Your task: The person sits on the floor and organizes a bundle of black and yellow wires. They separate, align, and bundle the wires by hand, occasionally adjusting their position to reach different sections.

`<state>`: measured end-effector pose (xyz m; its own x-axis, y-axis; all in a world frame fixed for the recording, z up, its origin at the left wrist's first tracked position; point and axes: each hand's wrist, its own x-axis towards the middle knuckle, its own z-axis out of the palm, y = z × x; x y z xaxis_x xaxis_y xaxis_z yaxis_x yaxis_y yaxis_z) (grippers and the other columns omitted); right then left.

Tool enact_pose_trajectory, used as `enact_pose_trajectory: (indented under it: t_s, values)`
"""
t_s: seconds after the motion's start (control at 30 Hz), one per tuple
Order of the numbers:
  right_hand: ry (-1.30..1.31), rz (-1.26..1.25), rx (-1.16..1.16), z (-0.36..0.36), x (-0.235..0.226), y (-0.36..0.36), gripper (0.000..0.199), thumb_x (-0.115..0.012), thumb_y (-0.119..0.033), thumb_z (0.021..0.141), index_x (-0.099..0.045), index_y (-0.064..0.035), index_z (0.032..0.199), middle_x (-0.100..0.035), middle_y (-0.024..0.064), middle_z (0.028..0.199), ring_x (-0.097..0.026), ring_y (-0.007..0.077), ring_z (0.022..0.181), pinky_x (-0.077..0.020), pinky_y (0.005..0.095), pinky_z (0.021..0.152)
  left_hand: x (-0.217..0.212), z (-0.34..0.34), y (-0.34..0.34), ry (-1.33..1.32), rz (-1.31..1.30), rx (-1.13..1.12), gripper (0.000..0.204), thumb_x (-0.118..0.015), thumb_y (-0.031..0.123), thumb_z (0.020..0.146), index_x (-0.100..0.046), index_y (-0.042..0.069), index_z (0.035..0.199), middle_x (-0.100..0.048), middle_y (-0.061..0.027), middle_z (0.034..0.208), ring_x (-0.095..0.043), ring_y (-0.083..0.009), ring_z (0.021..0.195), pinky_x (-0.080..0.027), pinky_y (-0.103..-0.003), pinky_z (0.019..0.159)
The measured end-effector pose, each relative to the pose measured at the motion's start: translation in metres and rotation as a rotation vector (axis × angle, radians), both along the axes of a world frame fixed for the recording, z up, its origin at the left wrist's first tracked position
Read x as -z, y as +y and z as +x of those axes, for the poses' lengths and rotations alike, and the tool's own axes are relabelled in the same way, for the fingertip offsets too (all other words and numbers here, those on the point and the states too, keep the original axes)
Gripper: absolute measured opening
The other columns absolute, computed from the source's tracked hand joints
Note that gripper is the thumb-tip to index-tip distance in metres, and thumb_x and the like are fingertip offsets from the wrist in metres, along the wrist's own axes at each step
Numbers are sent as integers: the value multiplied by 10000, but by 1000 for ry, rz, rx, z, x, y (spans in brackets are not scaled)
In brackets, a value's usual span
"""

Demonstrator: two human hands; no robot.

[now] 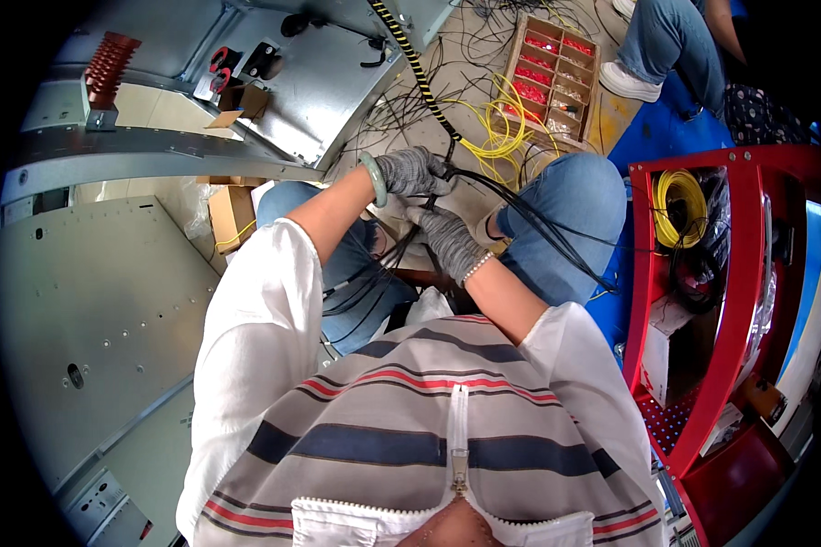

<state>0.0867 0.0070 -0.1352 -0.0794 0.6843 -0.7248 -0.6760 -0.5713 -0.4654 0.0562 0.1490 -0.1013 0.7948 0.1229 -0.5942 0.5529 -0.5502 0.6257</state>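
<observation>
My left hand (414, 171), in a grey knit glove with a green bangle at the wrist, is closed round a bundle of black cables (556, 233) between my knees. Just below it my right hand (449, 241), gloved alike, is closed on the same bundle. Loose cable ends fan out over my right thigh and down toward my lap. Above my hands the bundle runs up into a length wrapped in black and yellow stripes (414, 69). My fingertips are partly hidden among the cables.
A metal cabinet (109, 292) fills the left side. Yellow wire (496, 128) and black wires lie on the floor ahead, beside a wooden compartment box (518, 56) of small red and clear parts. A red rack (637, 273) stands right. Another person's leg (659, 46) is at upper right.
</observation>
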Motion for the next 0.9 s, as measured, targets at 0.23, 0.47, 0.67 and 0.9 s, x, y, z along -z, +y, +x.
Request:
enact_pose_trajectory:
  t_s: [0.23,0.47,0.67,0.9]
  values:
    - [-1063,128,-335,3,29,-14,268,-475,-181,791,-492,-3,992,-557,146,878,-551,249,807,-434,302,706,-13,-17,-28,183,-791,-975,208,-556,210,794,-594,36,902,-568,-28,602,-516,-58,522,-429,-165,426]
    - [-909,119,-453,22,17,-11,396,-513,-318,728,-535,17,938,-572,200,860,-551,319,801,-437,344,707,2,-18,-33,167,-799,-859,235,-628,270,733,-622,49,811,-577,-15,633,-464,-72,468,-327,-186,373]
    - [-1228,167,-81,33,-4,-19,422,-492,-386,772,-556,13,896,-579,187,817,-558,308,769,-434,352,693,49,-18,-16,6,-518,-648,250,-646,312,687,-626,63,709,-515,-4,536,-399,-105,391,-296,-219,357]
    - [-660,30,886,133,-145,-102,565,-392,-456,807,-454,34,1082,-543,135,908,-524,209,740,-440,287,631,38,-15,-2,124,-261,-801,270,-624,317,680,-624,49,712,-497,-19,574,-412,-116,494,-335,-244,431]
